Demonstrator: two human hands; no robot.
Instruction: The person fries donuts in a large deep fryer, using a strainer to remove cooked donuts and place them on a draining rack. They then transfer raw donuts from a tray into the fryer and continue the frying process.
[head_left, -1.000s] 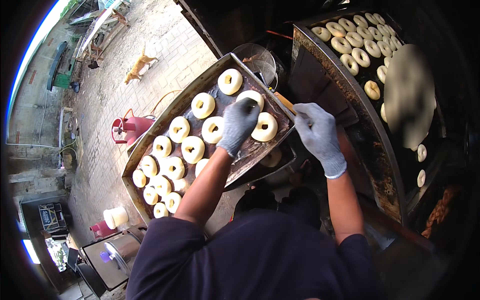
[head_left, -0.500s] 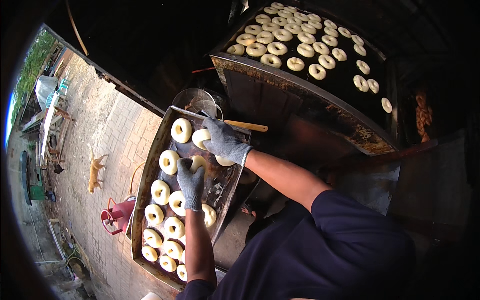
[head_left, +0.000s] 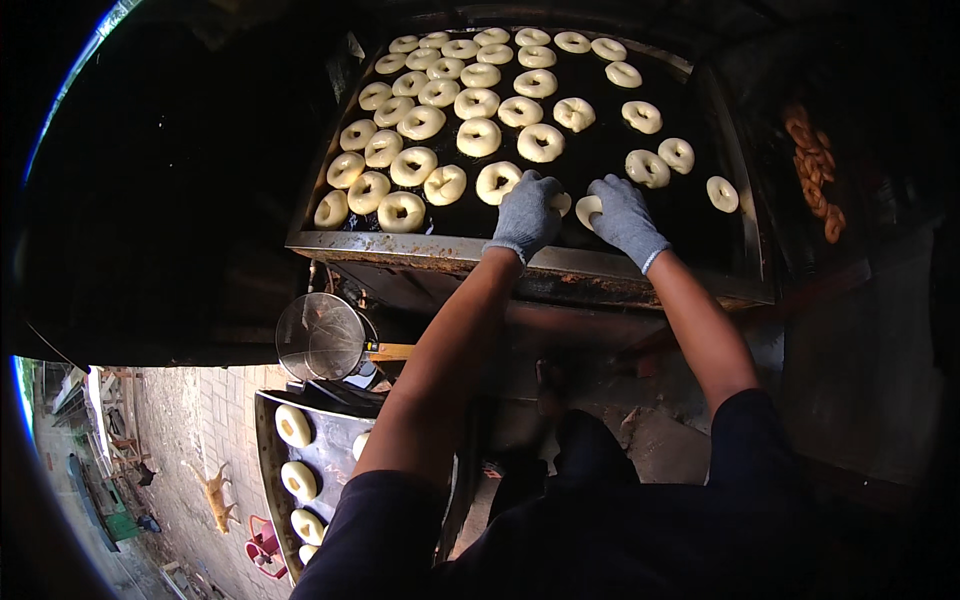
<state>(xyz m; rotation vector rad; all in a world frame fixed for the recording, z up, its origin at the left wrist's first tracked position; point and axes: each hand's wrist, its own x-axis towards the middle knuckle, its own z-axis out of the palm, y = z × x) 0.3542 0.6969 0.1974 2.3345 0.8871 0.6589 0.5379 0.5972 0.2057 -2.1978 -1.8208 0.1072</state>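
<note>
Over the front part of a wide metal frying vat (head_left: 420,246) with dark oil, both my hands wear grey knit gloves. My left hand (head_left: 530,212) is closed on a pale dough ring (head_left: 562,204), most of it hidden by the glove. A second dough ring (head_left: 588,211) shows at the fingertips of my right hand (head_left: 622,212), which grips it a short way to the right. Just beyond my left fingers lies another dough ring (head_left: 497,182) in the vat. Several more pale rings float behind and to the left, more sparsely at the right.
A metal tray (head_left: 268,450) of raw dough rings stands low at the left, partly behind my left arm. Between tray and vat sits a round wire strainer (head_left: 320,335) with a wooden handle. Browned twisted pieces (head_left: 815,170) lie right of the vat. A red gas cylinder (head_left: 264,548) and a cat (head_left: 216,497) are at lower left.
Both hands have moved from the tray up and right to the vat, each carrying a dough ring. My view has turned toward the vat, so the tray now appears lower.
</note>
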